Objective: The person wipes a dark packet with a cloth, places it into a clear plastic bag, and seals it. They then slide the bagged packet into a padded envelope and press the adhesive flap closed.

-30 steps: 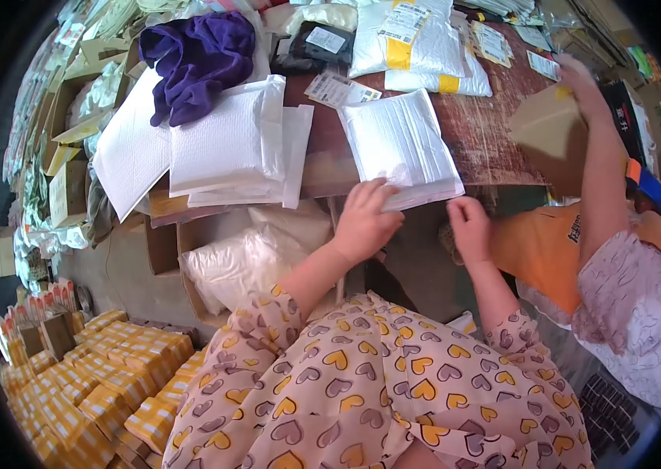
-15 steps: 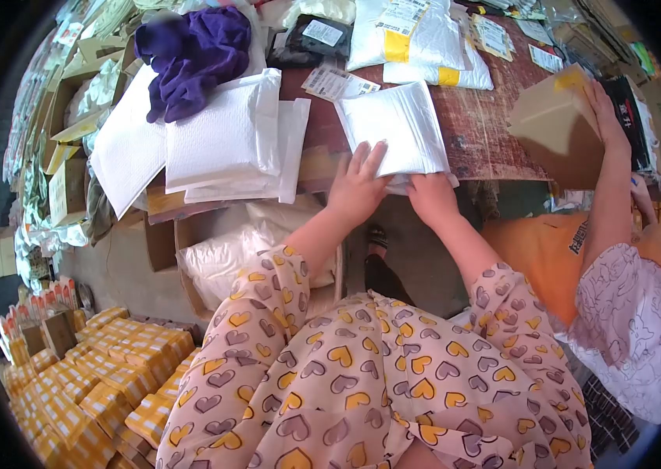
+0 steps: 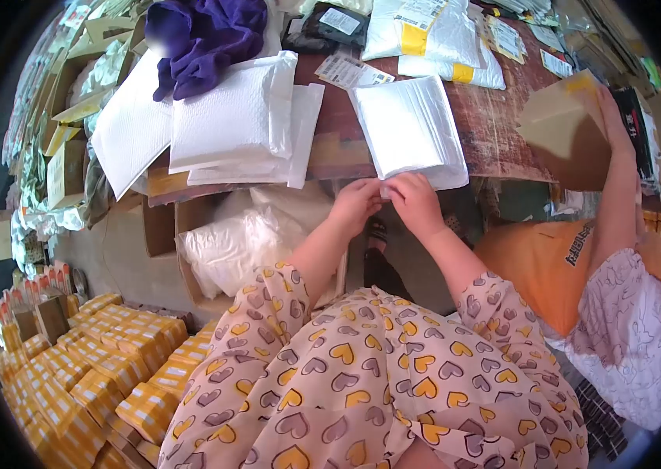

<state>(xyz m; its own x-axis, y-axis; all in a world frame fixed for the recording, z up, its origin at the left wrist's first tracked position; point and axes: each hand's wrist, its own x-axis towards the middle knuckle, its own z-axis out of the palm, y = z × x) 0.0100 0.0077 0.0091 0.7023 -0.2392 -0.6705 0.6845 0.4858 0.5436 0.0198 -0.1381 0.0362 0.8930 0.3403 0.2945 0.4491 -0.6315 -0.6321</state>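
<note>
A white bubble mailer [image 3: 410, 129] lies at the front edge of the table, its near end reaching over the edge. At its near left corner my left hand [image 3: 358, 206] and my right hand [image 3: 416, 203] come together, fingertips almost touching. Both are closed in a pinch on that corner; the exact bit between the fingers is hidden. More white bubble mailers [image 3: 232, 117] are stacked to the left, with a purple cloth [image 3: 209, 47] lying over part of them. Just beyond my mailer rests a printed label [image 3: 352, 71].
Packed white parcels [image 3: 424, 35] and a black parcel [image 3: 338, 25] lie at the back. On the right, another person's hand holds a cardboard box [image 3: 565, 129]. Below the table is a carton with clear plastic bags [image 3: 240, 246]. Yellow-taped boxes [image 3: 111, 352] fill the lower left.
My left hand has left the mailer's face, and both hands have drawn together at its near left corner. The whole scene has shifted slightly with the head.
</note>
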